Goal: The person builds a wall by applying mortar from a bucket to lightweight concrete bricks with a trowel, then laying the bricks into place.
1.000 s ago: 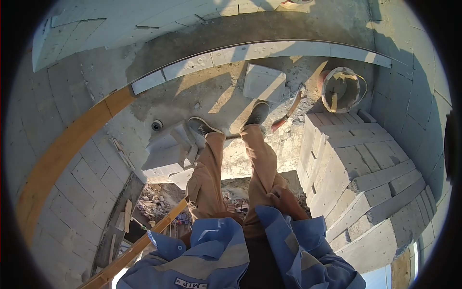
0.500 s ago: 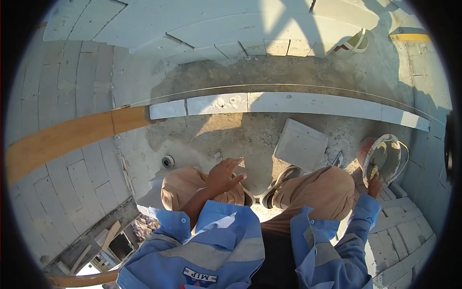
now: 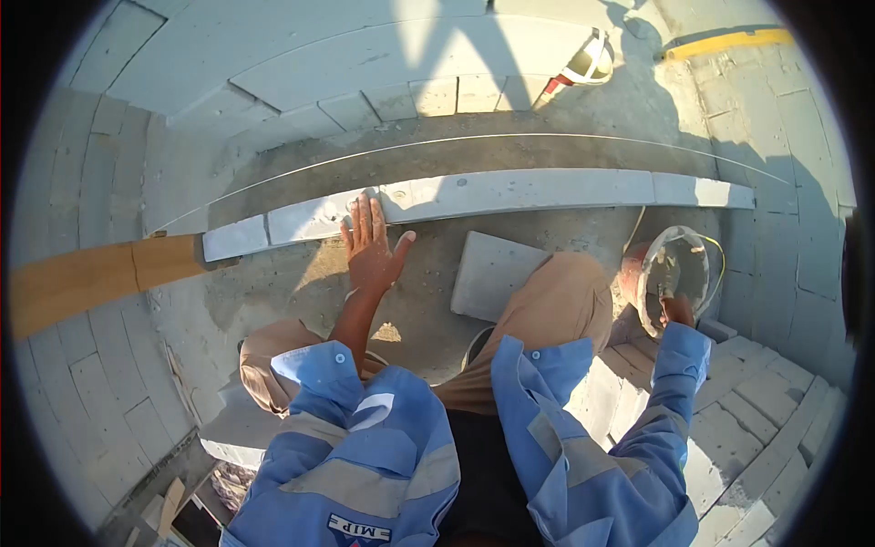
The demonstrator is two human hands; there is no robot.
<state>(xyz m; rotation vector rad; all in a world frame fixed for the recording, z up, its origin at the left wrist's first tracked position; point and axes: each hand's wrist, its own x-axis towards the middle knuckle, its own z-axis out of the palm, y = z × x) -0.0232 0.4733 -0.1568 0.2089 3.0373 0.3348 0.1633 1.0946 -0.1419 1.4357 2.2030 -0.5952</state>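
My left hand (image 3: 372,255) is spread flat, fingers apart. Its fingertips reach the near edge of a row of pale blocks (image 3: 529,190), and it holds nothing. My right hand (image 3: 677,311) is at the rim of a bucket (image 3: 649,290) of grey mortar (image 3: 676,264), its fingers curled down inside. What those fingers grip is hidden by the hand and the bucket wall. A taut string line (image 3: 510,136) runs along the far side of the block row.
A loose pale block (image 3: 492,273) lies on the floor before my knee. Stacked blocks (image 3: 756,410) stand at the right, below the bucket. An orange-brown beam (image 3: 100,278) meets the row's left end. Another bucket (image 3: 588,62) is beyond the string, beside the far block wall (image 3: 328,55).
My left hand has gone from above my knee forward to the block row and spread open. My right hand has moved deeper into the bucket. The whole view has shifted.
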